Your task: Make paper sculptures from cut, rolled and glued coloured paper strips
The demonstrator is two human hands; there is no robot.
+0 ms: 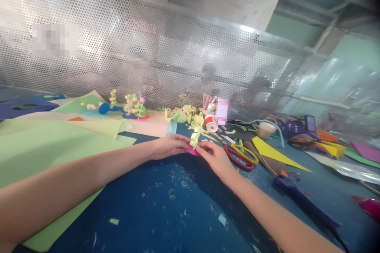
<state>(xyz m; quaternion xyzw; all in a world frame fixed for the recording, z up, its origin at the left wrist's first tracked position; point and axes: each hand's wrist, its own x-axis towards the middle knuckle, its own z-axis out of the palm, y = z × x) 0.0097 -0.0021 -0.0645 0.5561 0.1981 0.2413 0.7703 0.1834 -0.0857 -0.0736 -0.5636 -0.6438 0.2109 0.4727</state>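
Note:
A small paper figure stands upright between my two hands, a pale yellow folded paper strip (194, 137) rising from a round pink paper base (194, 150). The fingertips of my left hand (168, 146) close on the left edge of that base. From the other side, my right hand (218, 160) pinches the right edge with thumb and fingers. Just right of my right hand lie scissors (240, 162) with red and yellow handles. Behind the figure is a heap of pale yellow and green paper pieces (184, 114). Similar paper figures (130, 104) stand further back on the left.
Large light green paper sheets (59, 150) cover the left of the blue table (166, 213). To the right are a dark blue corded tool (305, 201), a yellow paper piece (279, 156), a paper cup (266, 129) and a thread spool (211, 123). A perforated metal screen (184, 47) stands behind.

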